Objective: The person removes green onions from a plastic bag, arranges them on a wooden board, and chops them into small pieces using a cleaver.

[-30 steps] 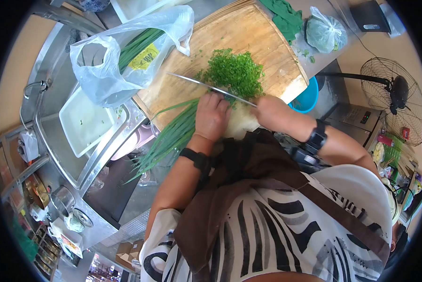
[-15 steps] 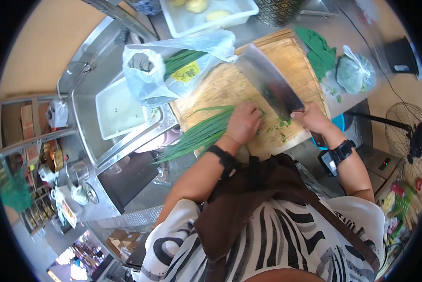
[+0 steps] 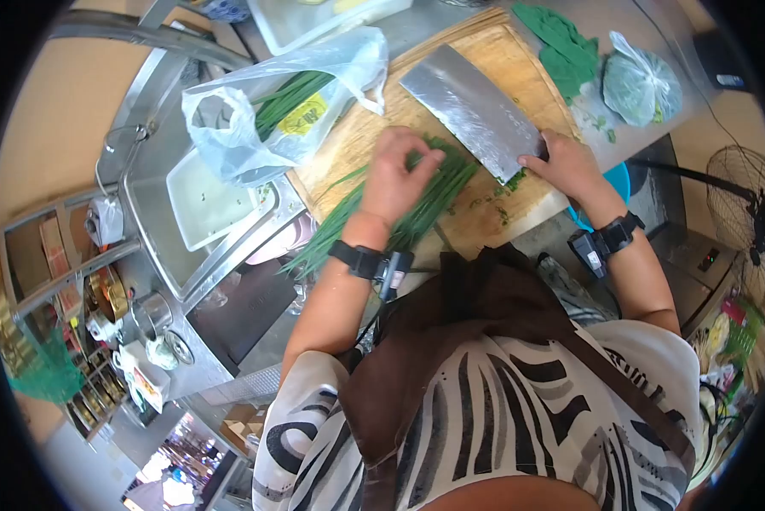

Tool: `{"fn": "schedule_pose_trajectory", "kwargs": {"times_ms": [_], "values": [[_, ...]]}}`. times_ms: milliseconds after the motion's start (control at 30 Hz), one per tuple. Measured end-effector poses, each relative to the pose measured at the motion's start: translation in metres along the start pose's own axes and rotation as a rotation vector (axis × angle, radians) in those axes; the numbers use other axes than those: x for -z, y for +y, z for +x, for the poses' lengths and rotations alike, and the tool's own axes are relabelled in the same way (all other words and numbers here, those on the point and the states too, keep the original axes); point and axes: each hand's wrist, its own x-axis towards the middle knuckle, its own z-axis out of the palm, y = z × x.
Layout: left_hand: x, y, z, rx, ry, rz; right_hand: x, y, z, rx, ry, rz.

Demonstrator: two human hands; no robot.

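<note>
A wide cleaver (image 3: 472, 106) lies tilted over the wooden chopping board (image 3: 519, 81), its blade face turned up and shiny. My right hand (image 3: 570, 170) is closed round its handle end, thumb against the blade. Long green scallions (image 3: 434, 192) spread across the board's near left part and hang past its edge. Over them is my left hand (image 3: 391, 179), its fingers curled and thumb and fingertips brought together; what is between them, if anything, cannot be made out. Chopped green bits (image 3: 502, 204) lie near the blade's lower corner.
Left of the board, a plastic bag (image 3: 238, 140) holds more scallions beside the sink (image 3: 135, 204), which has a white tub (image 3: 208, 200) inside. A green cloth (image 3: 561, 47) and a tied bag (image 3: 642, 85) lie right. Behind stands a white tray (image 3: 314, 30).
My left hand has moved left and up from the scallions' cut end, and the scallions are fanned wider. The cleaver has shifted slightly left and tipped so its face shows more.
</note>
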Motion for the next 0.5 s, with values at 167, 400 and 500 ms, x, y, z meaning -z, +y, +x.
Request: {"fn": "schedule_pose_trajectory", "kwargs": {"times_ms": [167,400,500], "values": [[0.015,-0.014,0.005,0.077,-0.016,0.122,-0.007,-0.032,-0.018,0.250,0.475,-0.146],[0.017,-0.016,0.008,0.011,-0.255,-0.028,-0.065,-0.088,-0.039,0.116,-0.075,0.502],[0.017,-0.021,0.002,-0.021,-0.290,-0.053,-0.074,-0.099,-0.029,-0.035,-0.129,0.606]]}}
